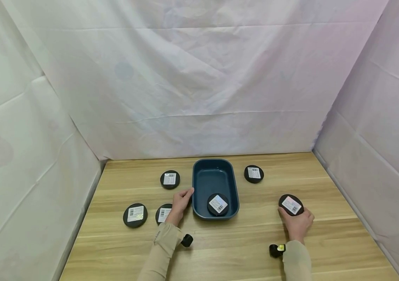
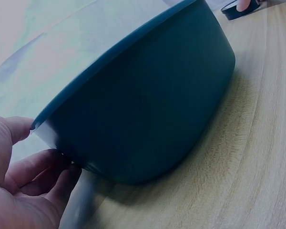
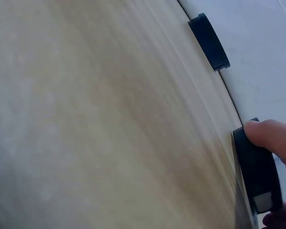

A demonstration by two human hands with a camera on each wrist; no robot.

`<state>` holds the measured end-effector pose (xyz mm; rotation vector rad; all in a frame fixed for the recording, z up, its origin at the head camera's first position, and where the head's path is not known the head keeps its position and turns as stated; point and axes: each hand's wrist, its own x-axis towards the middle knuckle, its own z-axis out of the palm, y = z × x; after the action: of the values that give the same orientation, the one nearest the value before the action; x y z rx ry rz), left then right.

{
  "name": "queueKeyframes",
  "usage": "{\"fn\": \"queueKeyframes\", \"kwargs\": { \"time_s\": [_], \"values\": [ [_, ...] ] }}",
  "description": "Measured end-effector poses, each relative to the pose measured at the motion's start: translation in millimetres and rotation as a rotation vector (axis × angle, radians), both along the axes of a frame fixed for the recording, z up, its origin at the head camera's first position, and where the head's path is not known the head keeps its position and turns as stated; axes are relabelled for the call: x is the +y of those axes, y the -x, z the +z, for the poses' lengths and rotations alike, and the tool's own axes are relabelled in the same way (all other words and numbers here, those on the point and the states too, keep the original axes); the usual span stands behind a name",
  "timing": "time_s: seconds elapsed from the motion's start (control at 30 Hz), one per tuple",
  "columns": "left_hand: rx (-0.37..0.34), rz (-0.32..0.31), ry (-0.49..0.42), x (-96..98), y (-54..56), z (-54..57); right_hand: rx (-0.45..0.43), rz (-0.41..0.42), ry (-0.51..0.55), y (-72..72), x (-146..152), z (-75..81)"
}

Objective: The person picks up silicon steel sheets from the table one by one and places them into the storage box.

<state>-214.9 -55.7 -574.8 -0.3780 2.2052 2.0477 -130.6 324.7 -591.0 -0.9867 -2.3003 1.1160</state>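
Note:
A dark blue rectangular bin (image 1: 215,182) stands on the table with one black round disc (image 1: 218,204), white barcode label up, inside its near end. My left hand (image 1: 182,201) holds the bin's left side; in the left wrist view its fingertips (image 2: 62,160) bend against the outer wall and one digit meets the rim. Well to the right of the bin, my right hand (image 1: 298,222) grips another labelled black disc (image 1: 291,204) by its edge. The right wrist view shows the thumb (image 3: 262,131) on that disc's side, while the other fingers are mostly out of frame.
Left of the bin lie black discs at the back (image 1: 170,179), at the far left (image 1: 135,215) and partly behind my left wrist (image 1: 163,214). One more disc (image 1: 253,174) lies to the bin's right. White cloth walls (image 1: 199,86) rise behind and beside the wooden table (image 1: 241,249).

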Motion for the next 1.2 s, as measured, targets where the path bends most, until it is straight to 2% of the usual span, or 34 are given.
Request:
{"fn": "queueKeyframes", "kwargs": {
  "time_s": [0.5,0.8,1.03,1.2],
  "values": [
    [-0.007,0.0,0.006,0.5,0.5,-1.1,0.129,-0.04,0.046,-0.9,3,0.9],
    [-0.014,0.007,-0.004,0.4,1.0,-2.0,0.156,-0.011,0.072,-1.5,-10,29.4],
    [-0.003,0.01,-0.004,1.1,0.1,-1.3,0.168,0.003,0.044,1.7,-25,50.7],
    [-0.002,0.01,-0.01,1.0,0.4,-1.9,0.217,0.031,0.048,2.3,-37,64.5]
  ]
}}
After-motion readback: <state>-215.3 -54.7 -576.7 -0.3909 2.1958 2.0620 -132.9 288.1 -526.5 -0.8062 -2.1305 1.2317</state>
